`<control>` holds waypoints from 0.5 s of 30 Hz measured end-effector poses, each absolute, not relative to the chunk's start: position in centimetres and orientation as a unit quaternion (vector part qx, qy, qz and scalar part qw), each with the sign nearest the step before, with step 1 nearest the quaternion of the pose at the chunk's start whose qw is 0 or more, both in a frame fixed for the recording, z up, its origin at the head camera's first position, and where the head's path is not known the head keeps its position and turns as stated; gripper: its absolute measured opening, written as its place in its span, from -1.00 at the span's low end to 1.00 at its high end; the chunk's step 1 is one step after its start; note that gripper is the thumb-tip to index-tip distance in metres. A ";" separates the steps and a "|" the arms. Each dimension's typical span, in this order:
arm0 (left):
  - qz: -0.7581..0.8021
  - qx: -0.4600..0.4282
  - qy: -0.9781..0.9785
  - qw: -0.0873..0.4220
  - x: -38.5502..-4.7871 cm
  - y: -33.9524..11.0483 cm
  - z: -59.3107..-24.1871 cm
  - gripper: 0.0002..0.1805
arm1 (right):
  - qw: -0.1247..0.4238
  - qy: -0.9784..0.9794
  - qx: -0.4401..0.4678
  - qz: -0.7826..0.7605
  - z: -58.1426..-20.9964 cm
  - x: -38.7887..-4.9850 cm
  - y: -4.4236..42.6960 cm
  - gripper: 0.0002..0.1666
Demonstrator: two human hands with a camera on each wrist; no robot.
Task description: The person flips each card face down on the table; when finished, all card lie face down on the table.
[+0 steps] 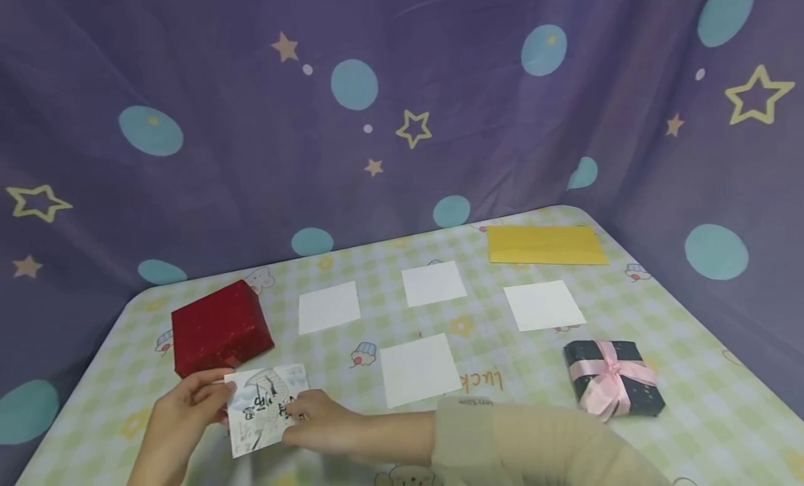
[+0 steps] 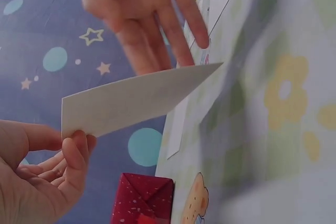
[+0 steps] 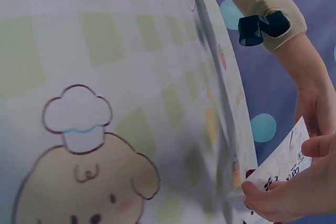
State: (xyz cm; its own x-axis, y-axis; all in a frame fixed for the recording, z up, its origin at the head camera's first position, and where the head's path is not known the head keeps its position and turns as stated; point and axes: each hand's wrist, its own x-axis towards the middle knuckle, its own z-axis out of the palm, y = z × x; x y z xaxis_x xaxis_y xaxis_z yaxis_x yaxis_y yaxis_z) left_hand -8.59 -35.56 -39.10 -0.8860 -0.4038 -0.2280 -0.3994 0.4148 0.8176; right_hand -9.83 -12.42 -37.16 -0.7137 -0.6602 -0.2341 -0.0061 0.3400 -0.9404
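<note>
A square white card (image 1: 266,406) printed with black brush-style characters and a grey drawing is held above the near left of the table. My left hand (image 1: 188,409) pinches its left edge between thumb and fingers; the plain back of the card (image 2: 131,100) faces the left wrist view. My right hand (image 1: 323,423) is at the card's right side, its fingers over the printed face. In the left wrist view the right hand (image 2: 144,19) has its fingers extended, their tips partly hidden by the card. Just beyond the left hand sits a dark red wrapped box (image 1: 216,325).
Several blank white squares, one of them the nearest square (image 1: 421,371), lie mid-table. A yellow envelope-like sheet (image 1: 546,245) lies at the back right. A dark gift box (image 1: 647,395) with a pink ribbon bow (image 1: 612,371) stands at right. A purple curtain (image 1: 402,88) hangs behind the checked tablecloth.
</note>
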 end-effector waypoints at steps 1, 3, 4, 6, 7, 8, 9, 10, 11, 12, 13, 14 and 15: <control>-0.481 0.240 -0.843 0.009 -8.4 -35.2 -38.7 -0.43 | 0.302 0.760 -0.230 -0.527 -37.1 -9.8 -12.5 -0.57; -0.472 0.242 -0.847 0.032 -8.3 -34.6 -38.2 -0.44 | 0.297 0.764 -0.240 -0.521 -36.8 -9.5 -12.6 -0.48; -0.471 0.239 -0.848 0.039 -8.2 -34.4 -38.1 -0.44 | 0.292 0.763 -0.252 -0.519 -36.8 -9.5 -12.6 -0.49; -0.465 0.234 -0.852 0.058 -8.3 -34.6 -38.5 -0.43 | 0.284 0.767 -0.278 -0.503 -36.5 -9.4 -12.7 -0.51; -0.460 0.230 -0.855 0.068 -8.4 -34.9 -39.1 -0.41 | 0.276 0.775 -0.295 -0.487 -36.4 -9.4 -12.8 -0.52; -0.450 0.230 -0.859 0.083 -8.6 -35.3 -39.9 -0.43 | 0.265 0.781 -0.313 -0.471 -36.3 -9.4 -12.8 -0.52; -0.443 0.229 -0.861 0.094 -8.8 -35.8 -40.7 -0.43 | 0.254 0.788 -0.329 -0.455 -36.2 -9.4 -12.8 -0.53; -0.437 0.226 -0.864 0.105 -9.1 -36.4 -41.6 -0.44 | 0.242 0.795 -0.344 -0.437 -36.1 -9.5 -12.8 -0.54; -0.429 0.225 -0.866 0.120 -9.3 -36.9 -42.6 -0.46 | 0.230 0.801 -0.357 -0.421 -36.1 -9.5 -12.8 -0.55; -0.424 0.227 -0.867 0.133 -9.5 -37.3 -43.4 -0.48 | 0.217 0.808 -0.368 -0.406 -36.0 -9.6 -12.8 -0.56; -0.421 0.224 -0.867 0.143 -9.7 -37.6 -43.8 -0.50 | 0.203 0.813 -0.376 -0.394 -35.9 -9.7 -12.9 -0.57; -0.421 0.219 -0.867 0.153 -9.8 -37.7 -44.2 -0.51 | 0.190 0.818 -0.382 -0.386 -35.8 -9.7 -12.9 -0.58; -0.427 0.211 -0.864 0.161 -9.9 -37.6 -44.3 -0.52 | 0.179 0.822 -0.385 -0.379 -35.7 -9.8 -12.9 -0.60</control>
State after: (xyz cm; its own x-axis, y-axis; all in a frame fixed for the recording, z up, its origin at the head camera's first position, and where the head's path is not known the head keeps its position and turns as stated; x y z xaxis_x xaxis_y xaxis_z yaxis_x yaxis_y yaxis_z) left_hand -9.90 -37.60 -44.31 -0.8593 -0.5022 0.0976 -0.2275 0.5460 0.8063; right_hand -9.83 -12.93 -35.74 -0.6393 -0.7690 -0.0029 -0.4979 0.4168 -0.7605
